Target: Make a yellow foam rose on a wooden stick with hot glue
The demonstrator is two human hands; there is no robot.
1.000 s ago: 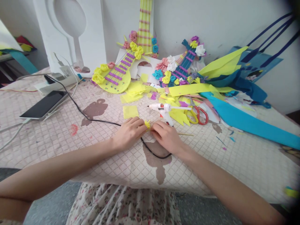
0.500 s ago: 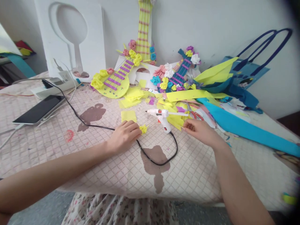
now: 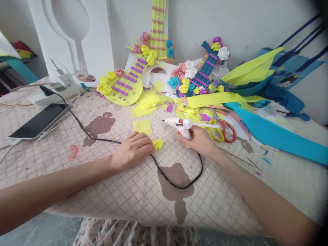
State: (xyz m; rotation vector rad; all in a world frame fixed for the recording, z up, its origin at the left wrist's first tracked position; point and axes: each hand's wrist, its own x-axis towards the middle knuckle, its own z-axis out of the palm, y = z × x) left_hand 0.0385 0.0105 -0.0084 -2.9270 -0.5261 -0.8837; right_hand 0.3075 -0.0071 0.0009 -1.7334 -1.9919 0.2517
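Note:
My left hand [image 3: 135, 149] rests on the tablecloth, its fingers closed round a small crumpled yellow paper flower [image 3: 158, 144] that pokes out on the right. Just behind it lies a square of yellow paper [image 3: 142, 126]. My right hand [image 3: 200, 139] is wrapped round the handle of a white glue gun [image 3: 176, 122], whose nozzle points left. The gun's black cable [image 3: 176, 186] loops over the cloth and passes beneath my left hand. Red and yellow scissors [image 3: 227, 131] lie beside the gun.
Paper guitars [image 3: 128, 83] with paper flowers stand at the back. Yellow and blue paper strips [image 3: 276, 133] spread rightward, near a blue bag [image 3: 292, 77]. On the left are a phone [image 3: 38, 120], a power strip [image 3: 48, 98] and a white cut-out board [image 3: 102, 41].
My right hand has moved left and closed on the glue gun's handle. The scissors show more fully, and the yellow piece beside them is gone from my right hand. My left hand stays in place.

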